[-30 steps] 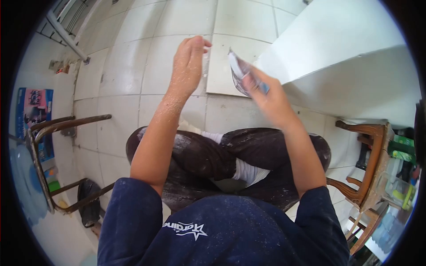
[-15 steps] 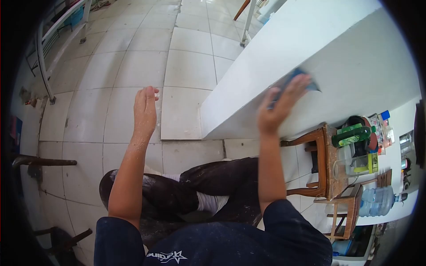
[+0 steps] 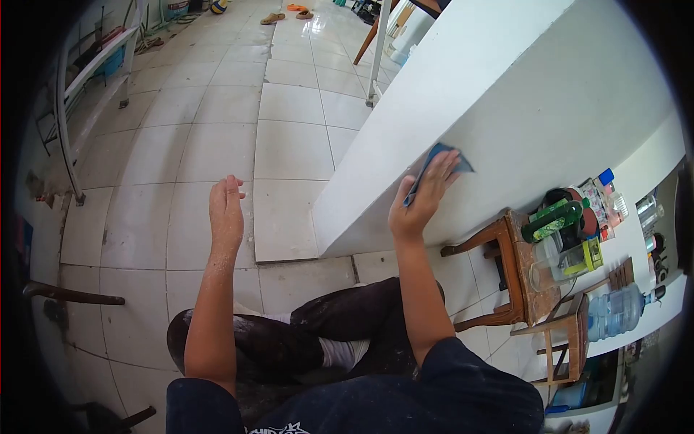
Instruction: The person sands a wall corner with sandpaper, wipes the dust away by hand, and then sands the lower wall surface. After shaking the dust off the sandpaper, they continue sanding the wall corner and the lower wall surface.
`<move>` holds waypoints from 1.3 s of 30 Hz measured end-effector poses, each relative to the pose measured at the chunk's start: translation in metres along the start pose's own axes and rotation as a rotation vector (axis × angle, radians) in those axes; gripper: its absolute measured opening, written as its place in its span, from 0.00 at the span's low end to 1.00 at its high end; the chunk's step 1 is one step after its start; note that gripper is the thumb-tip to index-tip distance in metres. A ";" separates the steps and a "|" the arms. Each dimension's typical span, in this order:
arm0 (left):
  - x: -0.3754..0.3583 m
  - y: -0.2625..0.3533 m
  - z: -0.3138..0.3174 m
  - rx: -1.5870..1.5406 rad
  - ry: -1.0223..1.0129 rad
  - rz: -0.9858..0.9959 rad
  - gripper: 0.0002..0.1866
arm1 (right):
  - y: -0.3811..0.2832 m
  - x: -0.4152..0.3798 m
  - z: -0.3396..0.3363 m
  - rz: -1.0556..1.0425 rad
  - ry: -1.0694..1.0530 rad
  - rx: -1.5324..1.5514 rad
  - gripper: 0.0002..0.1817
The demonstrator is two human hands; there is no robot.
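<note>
Blue sheet [image 3: 442, 155] mostly hidden under right hand [image 3: 419, 199]; only folded corner and edge visible, texture hard to make out. Sheet thin, blue, dark underside, pressed flat against white wall [image 3: 506, 108], centre-right of frame. Right hand fingers spread over sheet, pinning it to wall. Left hand [image 3: 225, 213] left of centre, open, fingers straight and together, holding nothing, above tiled floor [image 3: 217, 130]. Wooden stool [image 3: 506, 267] with bottles at right, partly cut off.

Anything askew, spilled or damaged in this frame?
Nothing broken or spilled. White dust coats the left forearm and dark trousers. The right hand presses a blue sanding sheet flat on the white panel; the left hand hangs open, empty.
</note>
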State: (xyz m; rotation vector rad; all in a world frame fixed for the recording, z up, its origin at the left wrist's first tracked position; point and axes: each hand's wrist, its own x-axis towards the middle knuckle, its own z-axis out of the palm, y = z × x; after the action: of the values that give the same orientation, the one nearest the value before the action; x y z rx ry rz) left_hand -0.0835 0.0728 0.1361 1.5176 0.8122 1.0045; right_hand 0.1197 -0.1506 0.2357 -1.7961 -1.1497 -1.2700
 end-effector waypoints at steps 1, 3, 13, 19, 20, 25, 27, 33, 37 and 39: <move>0.000 0.000 -0.001 0.005 0.006 0.005 0.31 | 0.000 0.006 -0.001 -0.009 -0.012 -0.004 0.32; 0.001 0.000 -0.003 0.018 0.002 0.000 0.31 | -0.002 0.027 -0.016 -0.017 -0.057 -0.018 0.32; 0.003 0.005 -0.011 0.024 0.005 -0.070 0.33 | -0.004 -0.005 -0.014 0.111 -0.141 -0.082 0.30; 0.002 0.000 -0.010 0.030 -0.036 -0.104 0.32 | 0.010 0.170 -0.069 0.123 0.187 -0.005 0.27; 0.004 0.002 -0.009 0.030 -0.026 -0.107 0.32 | 0.015 0.172 -0.067 0.085 0.198 -0.064 0.27; 0.006 0.004 -0.013 0.084 -0.003 0.020 0.32 | 0.017 0.088 -0.041 0.090 0.058 -0.028 0.28; 0.001 0.001 -0.018 0.094 -0.001 0.007 0.31 | 0.022 0.104 -0.052 0.123 0.089 -0.017 0.29; 0.009 0.001 -0.027 0.037 0.005 -0.065 0.30 | 0.032 0.190 -0.063 0.264 0.338 -0.011 0.31; 0.015 -0.008 -0.032 0.100 0.065 0.036 0.31 | 0.004 0.181 -0.068 0.160 0.155 -0.020 0.33; 0.013 -0.007 -0.034 0.116 0.058 -0.002 0.31 | 0.050 0.237 -0.090 0.212 0.284 -0.116 0.33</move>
State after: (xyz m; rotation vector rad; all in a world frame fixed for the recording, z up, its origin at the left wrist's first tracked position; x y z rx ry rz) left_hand -0.1088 0.0989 0.1329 1.5916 0.9263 1.0192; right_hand 0.1663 -0.1814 0.4883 -1.6995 -0.7235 -1.4309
